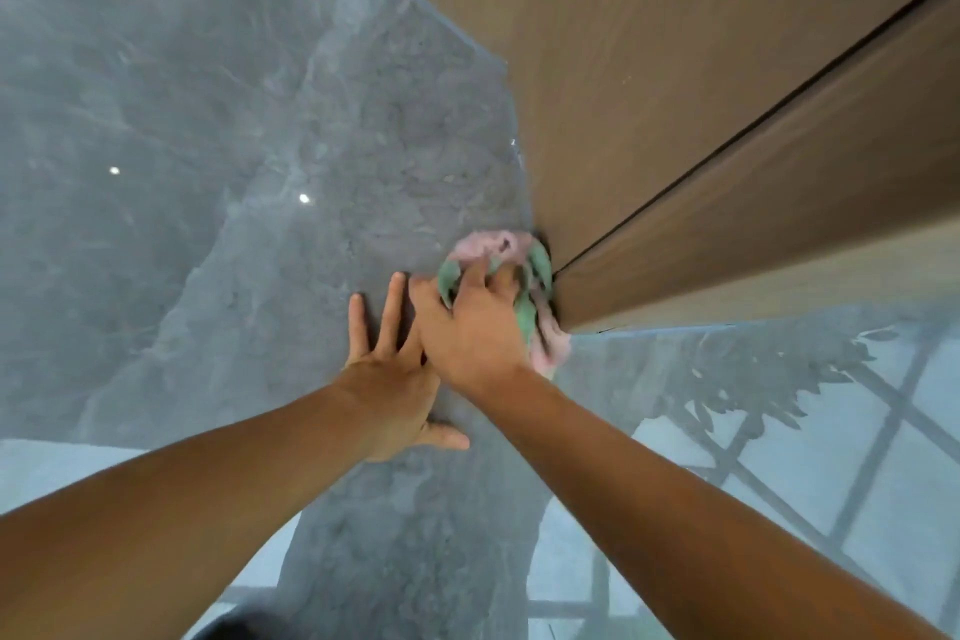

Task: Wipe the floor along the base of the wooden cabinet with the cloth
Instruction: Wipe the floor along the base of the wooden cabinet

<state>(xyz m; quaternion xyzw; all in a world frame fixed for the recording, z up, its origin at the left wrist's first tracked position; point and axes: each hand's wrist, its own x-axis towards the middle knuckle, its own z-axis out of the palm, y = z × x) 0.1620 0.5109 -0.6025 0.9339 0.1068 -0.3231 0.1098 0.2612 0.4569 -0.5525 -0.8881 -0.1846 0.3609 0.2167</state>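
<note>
The right hand (pixel 475 327) presses down on a crumpled pink-and-green cloth (pixel 524 276), fingers curled over and gripping its bunched folds. The cloth lies on the glossy grey marble floor (pixel 208 172), touching the bottom corner of the brown wooden cabinet (pixel 675 94), which rises toward one o'clock. At nine o'clock from the cloth, the left hand (pixel 395 379) rests flat on the floor, fingers spread, holding nothing, its edge tucked under the right hand. The cloth is blurred.

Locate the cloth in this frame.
In the head view, right of centre, the cloth is bunched under the right hand on the floor, against the wooden cabinet corner.
</note>
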